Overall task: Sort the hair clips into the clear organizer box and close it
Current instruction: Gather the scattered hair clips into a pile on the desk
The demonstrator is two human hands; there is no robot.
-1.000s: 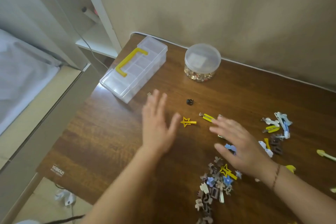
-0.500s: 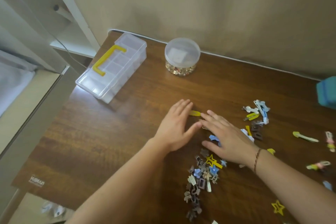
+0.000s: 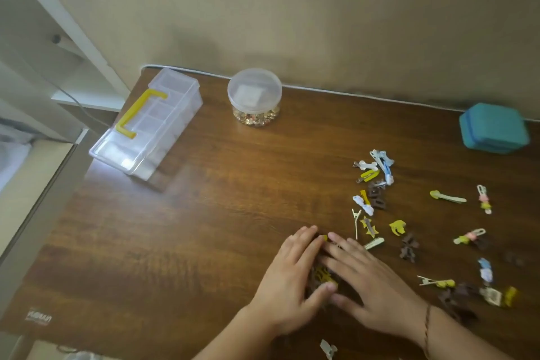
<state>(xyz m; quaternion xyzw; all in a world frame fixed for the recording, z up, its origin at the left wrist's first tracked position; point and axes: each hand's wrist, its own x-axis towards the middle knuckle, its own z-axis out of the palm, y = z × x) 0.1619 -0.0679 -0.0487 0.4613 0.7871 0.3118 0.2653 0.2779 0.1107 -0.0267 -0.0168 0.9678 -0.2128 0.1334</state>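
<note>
While shut, organizer box (clear) shows bare compartments.

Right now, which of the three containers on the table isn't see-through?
The teal case at the far right by the wall. The organizer box with the yellow handle and the round jar are both clear plastic.

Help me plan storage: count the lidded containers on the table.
3. The clear organizer box at the far left corner, the round jar by the wall, the teal case at the far right. None seem hidden.
</note>
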